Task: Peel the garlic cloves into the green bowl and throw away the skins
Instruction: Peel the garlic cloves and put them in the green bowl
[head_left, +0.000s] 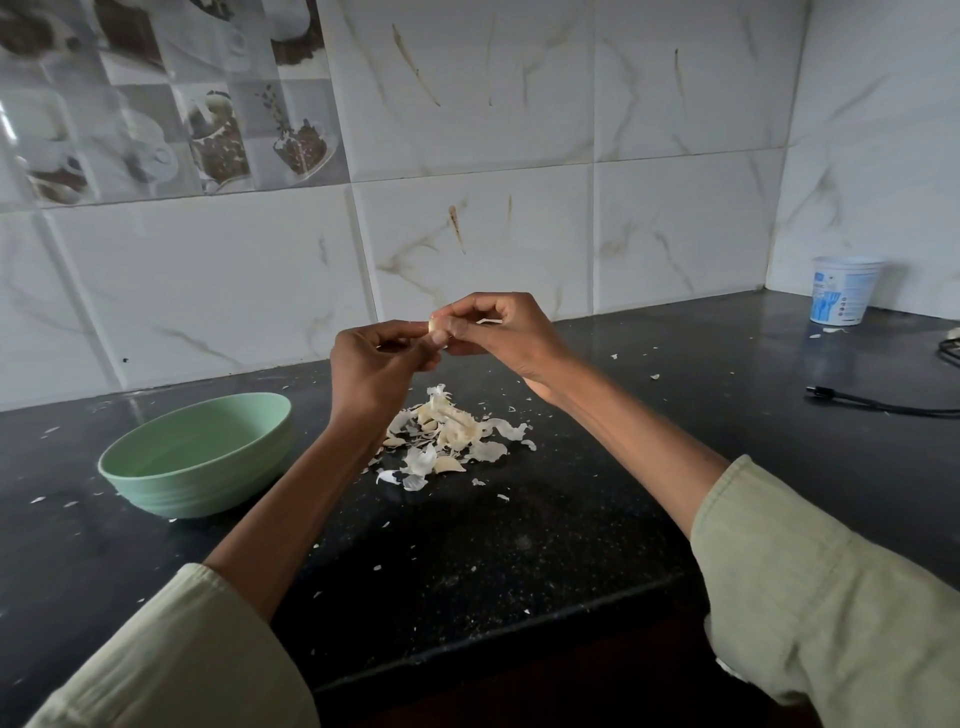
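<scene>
Both hands are raised above the black counter and meet on one pale garlic clove (432, 326). My left hand (374, 366) pinches the clove from the left with curled fingers. My right hand (498, 330) pinches it from the right, thumb on its front. Below them lies a pile of garlic cloves and white skins (447, 436) on the counter. The green bowl (200, 460) stands to the left of the pile, tilted toward me; its inside looks empty from here.
Skin flakes are scattered over the black counter (519, 540). A white plastic tub (844, 291) stands in the far right corner. A black cable with plug (878, 402) lies at the right. Tiled walls close the back and right. The counter's front edge runs near my sleeves.
</scene>
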